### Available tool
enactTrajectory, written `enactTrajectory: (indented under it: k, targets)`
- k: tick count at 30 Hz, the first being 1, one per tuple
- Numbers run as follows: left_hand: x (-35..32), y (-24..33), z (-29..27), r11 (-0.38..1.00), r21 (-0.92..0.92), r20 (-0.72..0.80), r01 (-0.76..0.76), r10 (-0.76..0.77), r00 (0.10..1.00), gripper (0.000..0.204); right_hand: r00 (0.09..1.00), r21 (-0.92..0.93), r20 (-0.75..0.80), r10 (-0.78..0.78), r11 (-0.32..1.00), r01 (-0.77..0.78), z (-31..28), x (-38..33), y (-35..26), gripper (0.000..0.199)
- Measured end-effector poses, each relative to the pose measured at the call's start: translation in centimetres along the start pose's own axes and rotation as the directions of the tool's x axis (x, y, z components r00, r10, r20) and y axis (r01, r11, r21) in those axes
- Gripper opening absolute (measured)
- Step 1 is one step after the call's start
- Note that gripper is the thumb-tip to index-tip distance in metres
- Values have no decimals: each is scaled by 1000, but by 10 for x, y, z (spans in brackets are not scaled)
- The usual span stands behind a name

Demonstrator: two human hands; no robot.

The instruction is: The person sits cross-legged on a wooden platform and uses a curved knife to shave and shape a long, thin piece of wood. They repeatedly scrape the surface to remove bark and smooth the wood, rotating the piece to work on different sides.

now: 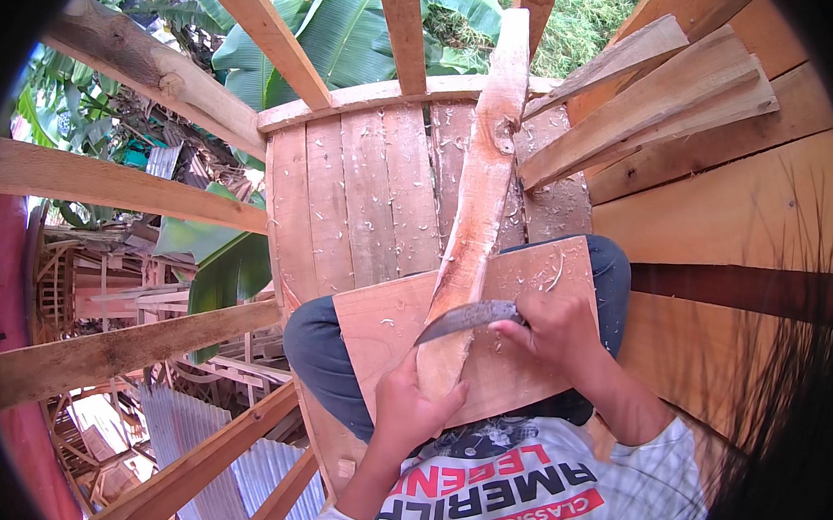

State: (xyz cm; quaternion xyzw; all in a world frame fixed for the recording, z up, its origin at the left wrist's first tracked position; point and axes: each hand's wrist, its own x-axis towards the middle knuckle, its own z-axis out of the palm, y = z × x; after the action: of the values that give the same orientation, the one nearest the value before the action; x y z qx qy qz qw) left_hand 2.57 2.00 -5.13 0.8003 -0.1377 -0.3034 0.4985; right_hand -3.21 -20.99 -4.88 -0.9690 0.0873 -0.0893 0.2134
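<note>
Dark hair (804,422) hangs closest to the camera, down the right side of the view from the head. Below it is the person's white shirt (655,470), with big red and black print on the front. The person sits with bent legs in dark blue pants (322,349). A flat brown board (528,369) lies across the lap. On it rests the near end of a long piece of wood (481,193), which points away from the person, toward the rail (378,96). The wood is pale with an orange-brown middle, and has a dark knot near its far end. The left hand (414,401) is curled around the near end, with the thumb on the right side and the fingers on the left. The right hand (559,333) is closed tight around the handle of a knife (465,321). Its curved gray blade goes across the wood, just past the left hand; I cannot tell if the edge is cutting in. Thin curly shavings (557,270) lie on the board and on the planks (368,192) beyond it. More rough boards (641,112) lean at the upper right. Big green leaves (343,44) grow outside the wooden bars.
</note>
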Motion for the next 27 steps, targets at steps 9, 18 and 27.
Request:
enactTrajectory:
  k: [9,18,27]
  targets:
    - [-5,6,-5,996,39,31,83,-84,996,57,993,-90,-116,21,995,-32,0,11,19,47]
    - [0,9,-5,997,70,21,28,-29,999,56,977,-110,-210,46,991,-70,-9,18,32,48]
    - [-7,6,-6,988,105,104,117,-128,986,55,972,-1,-222,72,997,-74,-14,20,48,49]
